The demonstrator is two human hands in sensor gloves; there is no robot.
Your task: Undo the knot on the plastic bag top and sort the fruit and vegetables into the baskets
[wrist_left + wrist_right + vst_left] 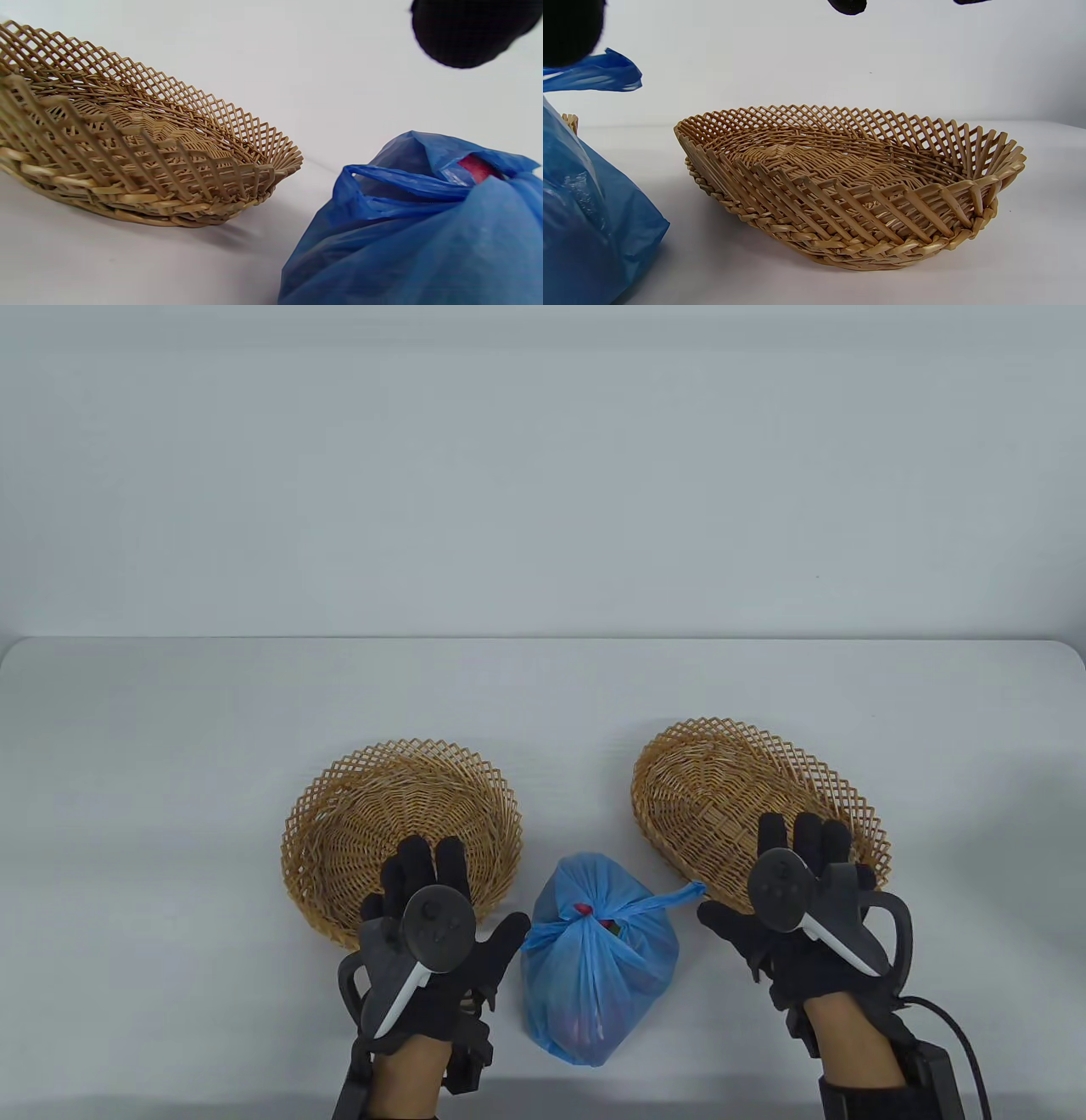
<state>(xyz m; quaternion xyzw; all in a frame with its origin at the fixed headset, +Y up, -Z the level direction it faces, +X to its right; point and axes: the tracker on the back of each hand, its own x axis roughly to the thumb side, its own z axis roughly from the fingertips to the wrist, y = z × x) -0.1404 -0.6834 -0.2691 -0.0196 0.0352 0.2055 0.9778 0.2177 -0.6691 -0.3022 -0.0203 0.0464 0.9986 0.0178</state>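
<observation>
A translucent blue plastic bag (598, 963) sits on the pale grey desk (170, 712) near its front edge, between two woven wicker baskets. Its top is tied in a knot (585, 918), with one twisted tail of blue plastic sticking out toward the right-hand basket. Something red shows at the knot and more reddish shapes show faintly through the plastic lower down; what they are cannot be told.

The round wicker basket on the left (400, 836) stands just beside the bag's upper left, and the oval wicker basket on the right (747, 814) stands just beside its upper right. Both have open lattice rims and tighter woven floors, and the wrist views show nothing lying in them.

The left hand (433, 942), in a black sensor glove with a grey tracker strapped to its back, hovers over the near rim of the left basket. Its grip is loose and spread, fingers straight, with the thumb stretched out toward the bag's knot; whether the thumb tip touches the plastic cannot be told. The right hand (797, 908), gloved and strapped the same way, hovers over the near edge of the right basket, fingers spread and straight, thumb pointing toward the bag's tail but apart from it. Neither hand holds anything.
</observation>
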